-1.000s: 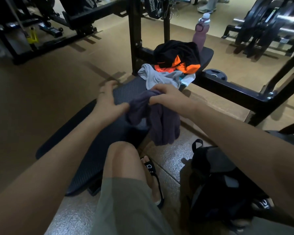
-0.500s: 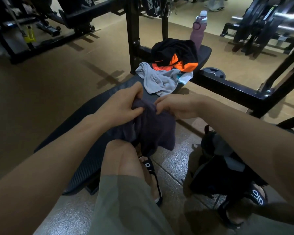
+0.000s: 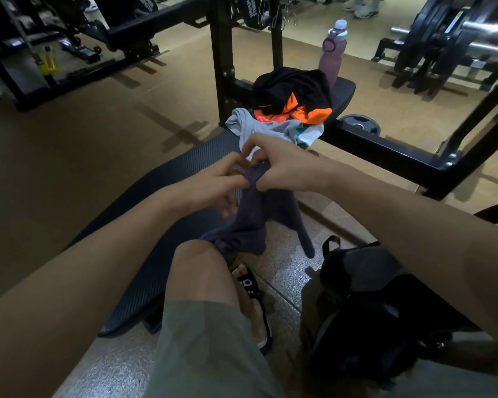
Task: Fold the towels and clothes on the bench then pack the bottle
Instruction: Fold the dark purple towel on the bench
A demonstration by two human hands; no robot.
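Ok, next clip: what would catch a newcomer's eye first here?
Both hands meet at centre frame, the left hand and right hand pinching a dark purple towel that hangs over the bench toward the knee. Behind them a black-and-orange garment tops a grey one, with a mauve water bottle at the bench's far end.

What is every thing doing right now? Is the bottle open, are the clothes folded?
Dark purple towel: unfolded, held up, hanging over the knee.
Left hand: pinching the towel's top edge.
Right hand: pinching the same edge.
Grey shirt: crumpled on the bench.
Black and orange garment: crumpled heap, unfolded.
Pink water bottle: upright, cap on.
Black backpack: on the floor; cannot tell if open.
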